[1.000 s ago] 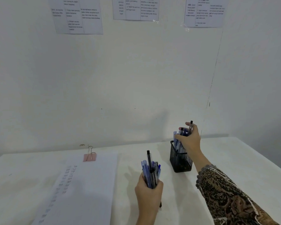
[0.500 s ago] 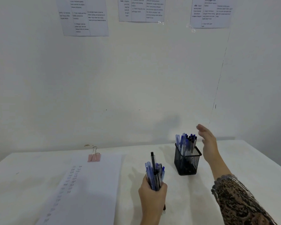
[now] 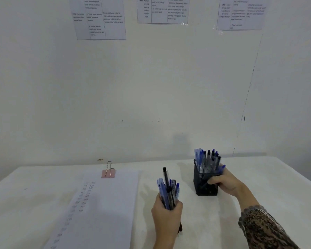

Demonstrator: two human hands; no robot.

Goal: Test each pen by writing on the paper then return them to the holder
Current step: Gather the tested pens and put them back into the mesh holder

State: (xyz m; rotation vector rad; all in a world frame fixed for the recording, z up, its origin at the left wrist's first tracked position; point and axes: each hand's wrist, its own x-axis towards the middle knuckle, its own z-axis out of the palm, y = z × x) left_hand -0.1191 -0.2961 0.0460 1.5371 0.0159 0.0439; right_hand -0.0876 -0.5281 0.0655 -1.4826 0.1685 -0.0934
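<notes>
Right hand wrapped round the pen holder (mesh, full), left hand just left of it, fist clamped on a bundle of pens.

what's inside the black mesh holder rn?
The mesh holder has a bunch of blue and black pens standing upright. Their lower ends are hidden by the mesh and by the right hand in a grip on its side.
</notes>
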